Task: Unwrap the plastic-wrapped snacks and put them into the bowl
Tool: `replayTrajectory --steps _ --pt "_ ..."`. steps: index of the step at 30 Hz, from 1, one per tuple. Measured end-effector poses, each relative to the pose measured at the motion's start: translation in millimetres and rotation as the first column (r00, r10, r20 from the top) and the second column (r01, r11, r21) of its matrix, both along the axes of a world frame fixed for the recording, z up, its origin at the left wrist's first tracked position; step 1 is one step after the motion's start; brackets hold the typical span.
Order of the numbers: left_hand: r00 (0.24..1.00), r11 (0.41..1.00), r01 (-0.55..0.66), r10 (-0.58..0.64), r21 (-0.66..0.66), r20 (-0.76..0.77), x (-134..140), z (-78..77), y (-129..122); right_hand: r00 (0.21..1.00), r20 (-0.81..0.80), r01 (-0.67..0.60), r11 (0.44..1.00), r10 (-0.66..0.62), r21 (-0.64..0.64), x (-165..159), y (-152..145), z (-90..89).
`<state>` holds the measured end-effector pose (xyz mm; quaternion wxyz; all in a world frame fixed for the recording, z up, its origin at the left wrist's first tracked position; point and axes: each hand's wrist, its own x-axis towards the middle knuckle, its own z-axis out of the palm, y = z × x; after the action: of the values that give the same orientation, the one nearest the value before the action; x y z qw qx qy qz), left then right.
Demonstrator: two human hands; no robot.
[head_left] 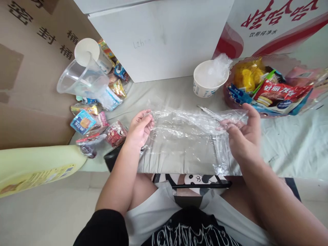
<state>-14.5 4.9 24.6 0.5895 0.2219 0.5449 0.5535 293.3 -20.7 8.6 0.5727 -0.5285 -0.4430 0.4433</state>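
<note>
A clear plastic bag (184, 128) is stretched between my two hands over the cloth-covered table. My left hand (140, 128) pinches its left end, fingers closed. At the opposite end my right hand (243, 133) grips the film between thumb and fingers, with the index finger raised. Close to the right hand, a slim metal tool that looks like scissors or tweezers (210, 112) shows by the film; I cannot tell whether it lies on the table or is held. The bag's lower part hangs down toward the table's front edge.
A paper cup with crumpled plastic (205, 82) stands behind the bag. To the right sits a clear basket of packaged snacks (279, 89). On the left are snack packs (83, 122), a clear plastic cup (74, 78) and a paper cup (102, 61). Boxes (164, 41) line the back.
</note>
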Motion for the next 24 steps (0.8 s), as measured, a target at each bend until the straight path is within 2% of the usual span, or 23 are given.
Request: replayTrajectory --steps 2,6,8,11,14,17,20,24 --pt "0.995 0.995 -0.087 0.089 0.055 -0.041 -1.7 -1.0 2.2 0.998 0.064 -0.010 0.999 0.007 0.046 -5.5 -3.3 3.9" --pt "0.984 0.977 -0.144 0.159 0.159 -0.085 -0.6 1.7 1.6 0.986 0.122 0.086 0.970 -0.116 0.226 -8.4 -6.0 9.3" --pt "0.980 0.969 -0.161 0.180 0.189 -0.084 1.2 3.4 0.8 0.972 0.225 -0.010 0.955 -0.060 0.296 -5.9 -7.2 11.7" --pt "0.971 0.954 -0.201 0.225 0.221 -0.086 2.6 4.6 1.3 0.877 0.468 -0.242 0.942 0.108 0.235 -1.2 -8.1 14.2" --pt "0.960 0.951 -0.204 0.240 0.231 -0.141 1.9 4.2 2.9 0.805 0.571 -0.280 0.951 0.160 0.129 1.7 -7.0 11.1" --pt "0.948 0.950 -0.172 0.232 0.260 -0.220 0.0 1.3 3.0 0.759 0.631 -0.260 0.963 0.160 0.069 3.4 -5.0 2.7" --pt "0.913 0.952 -0.067 0.179 0.299 -0.366 -2.7 -4.0 0.7 0.710 0.689 -0.241 0.969 0.143 0.048 4.8 -3.6 -5.4" --pt "0.772 0.940 0.082 0.151 0.332 -0.618 -7.5 -9.6 -3.1 0.657 0.752 -0.193 0.976 0.052 0.102 6.0 -2.6 -10.9"
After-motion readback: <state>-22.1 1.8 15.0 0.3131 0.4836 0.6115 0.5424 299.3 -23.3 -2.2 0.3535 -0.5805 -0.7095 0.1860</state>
